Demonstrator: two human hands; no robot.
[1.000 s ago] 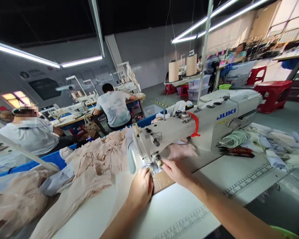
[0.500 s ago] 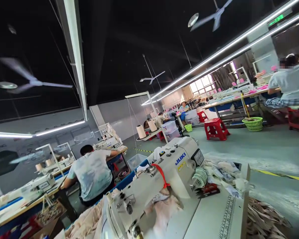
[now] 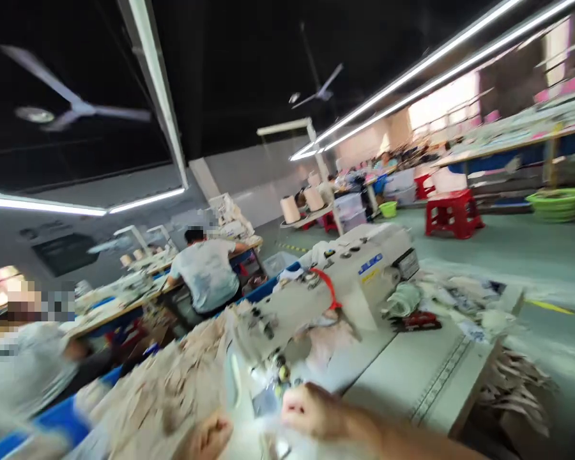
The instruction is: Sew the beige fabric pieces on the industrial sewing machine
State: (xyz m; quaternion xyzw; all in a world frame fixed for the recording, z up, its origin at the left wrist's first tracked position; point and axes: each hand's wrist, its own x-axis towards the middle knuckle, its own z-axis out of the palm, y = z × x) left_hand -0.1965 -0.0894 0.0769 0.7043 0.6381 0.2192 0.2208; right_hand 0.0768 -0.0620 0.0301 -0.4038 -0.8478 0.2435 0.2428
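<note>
A white JUKI sewing machine [image 3: 349, 271] stands tilted across the lower middle of the view, with a red strip [image 3: 330, 287] tied round its arm. My right hand [image 3: 311, 409] is closed just in front of the needle end, fingers curled. At the bottom edge, my left hand [image 3: 211, 434] is also closed, next to a heap of beige fabric pieces [image 3: 172, 377]. Something whitish and blurred lies between the two hands. Whatever the fingers grip is hidden or smeared. Pinkish-beige cloth [image 3: 333, 338] lies under the machine's arm.
Red-handled snips [image 3: 418, 321], a coil of pale green cord [image 3: 402, 299] and scraps lie right of the machine. Thread cones [image 3: 291, 209] stand behind it. A person [image 3: 206, 271] sits ahead; another person [image 3: 23, 377] is at left. A red stool [image 3: 453, 214] stands beyond.
Both my hands have come into view at the bottom, by the needle end. The view has tilted lower and turned, and another person now shows at the left edge.
</note>
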